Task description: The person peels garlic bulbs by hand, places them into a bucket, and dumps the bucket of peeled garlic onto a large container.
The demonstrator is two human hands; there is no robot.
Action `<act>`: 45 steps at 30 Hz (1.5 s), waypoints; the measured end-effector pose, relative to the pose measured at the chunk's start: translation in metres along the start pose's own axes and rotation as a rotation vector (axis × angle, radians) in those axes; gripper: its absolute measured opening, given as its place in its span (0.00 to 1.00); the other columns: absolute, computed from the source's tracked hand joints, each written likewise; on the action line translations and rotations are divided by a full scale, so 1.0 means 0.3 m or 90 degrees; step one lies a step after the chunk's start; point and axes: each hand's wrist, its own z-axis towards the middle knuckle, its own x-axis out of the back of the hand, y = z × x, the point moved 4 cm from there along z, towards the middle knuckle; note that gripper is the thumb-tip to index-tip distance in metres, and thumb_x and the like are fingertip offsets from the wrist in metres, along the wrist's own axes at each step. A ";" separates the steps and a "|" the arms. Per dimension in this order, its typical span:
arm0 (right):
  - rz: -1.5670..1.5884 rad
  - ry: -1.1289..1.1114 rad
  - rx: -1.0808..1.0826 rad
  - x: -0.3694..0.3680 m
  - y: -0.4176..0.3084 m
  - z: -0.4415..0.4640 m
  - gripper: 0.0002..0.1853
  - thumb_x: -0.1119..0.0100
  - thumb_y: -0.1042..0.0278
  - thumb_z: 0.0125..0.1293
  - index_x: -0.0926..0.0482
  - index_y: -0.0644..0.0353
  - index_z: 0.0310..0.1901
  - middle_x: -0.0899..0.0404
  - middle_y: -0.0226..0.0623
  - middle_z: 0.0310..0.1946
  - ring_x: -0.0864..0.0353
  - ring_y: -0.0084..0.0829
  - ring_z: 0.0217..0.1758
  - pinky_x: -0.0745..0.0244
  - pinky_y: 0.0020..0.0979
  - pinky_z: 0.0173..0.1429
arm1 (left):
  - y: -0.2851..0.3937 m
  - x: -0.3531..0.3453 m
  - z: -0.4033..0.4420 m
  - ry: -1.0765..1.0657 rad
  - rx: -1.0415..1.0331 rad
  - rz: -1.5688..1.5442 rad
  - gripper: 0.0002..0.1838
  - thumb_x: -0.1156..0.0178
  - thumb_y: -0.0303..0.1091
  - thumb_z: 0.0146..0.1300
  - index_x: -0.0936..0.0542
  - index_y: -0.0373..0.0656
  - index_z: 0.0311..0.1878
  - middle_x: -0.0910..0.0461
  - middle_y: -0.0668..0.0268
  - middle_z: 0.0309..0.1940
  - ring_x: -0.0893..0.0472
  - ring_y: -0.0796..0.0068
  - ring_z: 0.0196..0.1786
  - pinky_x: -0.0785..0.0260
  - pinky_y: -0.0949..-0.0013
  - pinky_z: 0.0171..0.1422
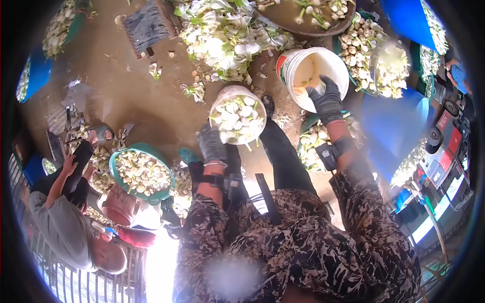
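Observation:
My left hand (212, 145), in a dark glove, is closed on the near left rim of a pale bucket (216, 104). This bucket is full of white bulbs with short green stems (237, 118), which look like onions or garlic. My right hand (326, 102), gloved too, grips the lower edge of a white bucket (337, 70) with a coloured label on its side. Its fingers reach over the rim to the inside. A little brownish residue shows within this tilted bucket.
A heap of leafy trimmings (222, 43) lies ahead, beside a wide basin of murky water (298, 30). More bulbs fill a tub (376, 50) at right and a green tub (169, 189) at left. A seated person (65, 222) works at far left. A red vehicle (444, 134) stands at right.

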 end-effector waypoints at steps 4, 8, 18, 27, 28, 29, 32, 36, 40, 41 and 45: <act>0.071 -0.173 0.013 -0.083 -0.048 -0.088 0.28 0.36 0.55 0.60 0.28 0.62 0.58 0.22 0.48 0.51 0.22 0.44 0.55 0.30 0.38 0.62 | -0.360 -0.436 0.187 0.061 0.075 -0.129 0.19 0.50 0.35 0.64 0.24 0.39 0.56 0.32 0.56 0.65 0.33 0.58 0.67 0.38 0.64 0.70; 0.007 -0.428 0.168 -0.539 0.174 -0.309 0.25 0.67 0.47 0.76 0.25 0.59 0.49 0.22 0.53 0.45 0.24 0.54 0.50 0.30 0.46 0.53 | -0.336 -0.347 0.268 -0.003 0.041 -0.122 0.19 0.53 0.32 0.66 0.27 0.37 0.58 0.34 0.53 0.66 0.34 0.56 0.68 0.39 0.63 0.72; 0.577 -0.386 -0.523 -0.912 0.316 -0.389 0.22 0.59 0.48 0.77 0.27 0.58 0.56 0.22 0.31 0.40 0.27 0.28 0.41 0.30 0.29 0.50 | -0.182 -0.397 0.360 -0.147 0.283 -1.153 0.27 0.54 0.50 0.72 0.29 0.37 0.62 0.24 0.58 0.55 0.23 0.64 0.55 0.30 0.61 0.62; 0.194 -0.316 -0.006 -0.792 0.276 -0.359 0.11 0.53 0.64 0.71 0.23 0.62 0.43 0.19 0.45 0.31 0.21 0.45 0.32 0.27 0.42 0.42 | -0.068 -0.213 0.187 -0.194 0.320 -1.219 0.25 0.49 0.47 0.67 0.26 0.39 0.59 0.23 0.57 0.55 0.24 0.61 0.56 0.31 0.57 0.62; 0.267 -0.329 -0.011 -0.696 0.245 -0.382 0.11 0.52 0.64 0.71 0.23 0.62 0.42 0.19 0.45 0.31 0.22 0.44 0.33 0.28 0.41 0.43 | 0.079 -0.003 0.093 -0.260 0.359 -1.292 0.26 0.49 0.49 0.67 0.26 0.41 0.60 0.24 0.57 0.56 0.24 0.60 0.57 0.31 0.55 0.63; 0.293 -0.327 -0.038 -0.598 0.214 -0.371 0.11 0.49 0.62 0.71 0.23 0.62 0.42 0.19 0.43 0.33 0.22 0.41 0.35 0.28 0.39 0.45 | 0.045 -0.016 0.079 -0.253 0.300 -1.245 0.26 0.50 0.49 0.67 0.27 0.41 0.61 0.24 0.57 0.57 0.24 0.60 0.58 0.32 0.55 0.64; 0.351 -0.327 -0.160 -0.308 0.129 -0.355 0.13 0.44 0.58 0.70 0.23 0.62 0.43 0.21 0.39 0.38 0.23 0.33 0.41 0.27 0.34 0.49 | -0.017 -0.042 0.031 -0.248 0.175 -1.223 0.32 0.51 0.55 0.65 0.29 0.41 0.64 0.28 0.56 0.62 0.27 0.56 0.63 0.36 0.52 0.68; 0.512 -0.273 -0.261 -0.121 0.107 -0.437 0.14 0.43 0.57 0.70 0.21 0.61 0.45 0.21 0.39 0.39 0.24 0.30 0.42 0.27 0.33 0.50 | 0.240 0.314 -0.160 -0.333 0.178 -1.270 0.37 0.55 0.61 0.65 0.34 0.43 0.69 0.33 0.56 0.67 0.33 0.53 0.67 0.42 0.47 0.72; 0.466 -0.300 -0.258 0.120 0.059 -0.444 0.17 0.43 0.54 0.69 0.22 0.60 0.47 0.20 0.39 0.37 0.24 0.29 0.39 0.27 0.34 0.50 | 0.313 0.499 -0.252 -0.325 0.126 -1.157 0.37 0.55 0.61 0.66 0.34 0.41 0.68 0.32 0.56 0.66 0.31 0.53 0.65 0.41 0.48 0.71; 0.476 -0.293 -0.256 0.161 0.038 -0.465 0.17 0.43 0.54 0.69 0.22 0.60 0.47 0.20 0.39 0.37 0.24 0.29 0.39 0.27 0.34 0.50 | 0.305 0.542 -0.283 -0.324 0.118 -1.147 0.37 0.55 0.61 0.66 0.34 0.41 0.68 0.32 0.56 0.66 0.31 0.53 0.65 0.41 0.48 0.71; 0.518 -0.195 -0.182 0.306 -0.005 -0.432 0.23 0.40 0.46 0.65 0.21 0.64 0.39 0.19 0.49 0.30 0.21 0.44 0.35 0.26 0.40 0.45 | 0.367 0.695 -0.339 -0.252 0.044 -1.106 0.35 0.55 0.59 0.67 0.32 0.39 0.66 0.27 0.57 0.62 0.28 0.57 0.62 0.38 0.53 0.69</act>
